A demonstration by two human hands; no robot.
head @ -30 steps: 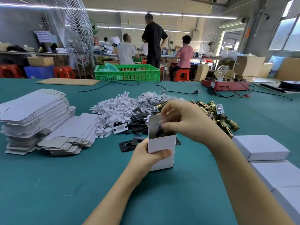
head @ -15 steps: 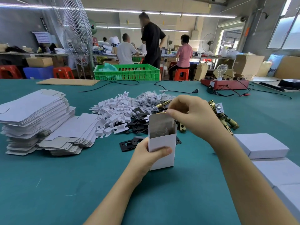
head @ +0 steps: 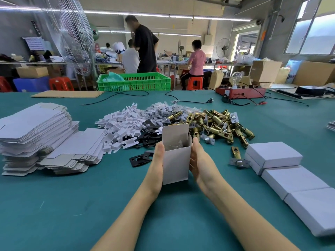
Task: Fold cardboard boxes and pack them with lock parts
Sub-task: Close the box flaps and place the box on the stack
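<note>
At lower centre of the frame, the box in hand (head: 175,163) stands upright on the green desk (head: 72,205), its long axis vertical and its mouth pointing up; the top flap is raised at the far edge and unclosed. The left hand (head: 157,165) lies against its left wall and the right hand (head: 196,160) against its right wall. The thumbs run up the near corners; the other fingers are hidden behind the box, so the closeness of the grip cannot be told. Something pale shows inside the mouth, not identifiable.

Judgement: this box is folded and at least partly filled; closing the flap remains.

At lower right, a row of closed white boxes (head: 293,180) lies flat, apparently finished. One loose brass latch (head: 236,155) lies just beside them.

At mid-left, stacks of flat box blanks (head: 36,134) remain unfolded, a large quantity.

Beyond the box, across mid-frame, lie heaps of white plastic pieces (head: 125,124), black plates (head: 146,136), bagged small parts (head: 161,111) and brass latches (head: 217,125). Much packing is left.
</note>
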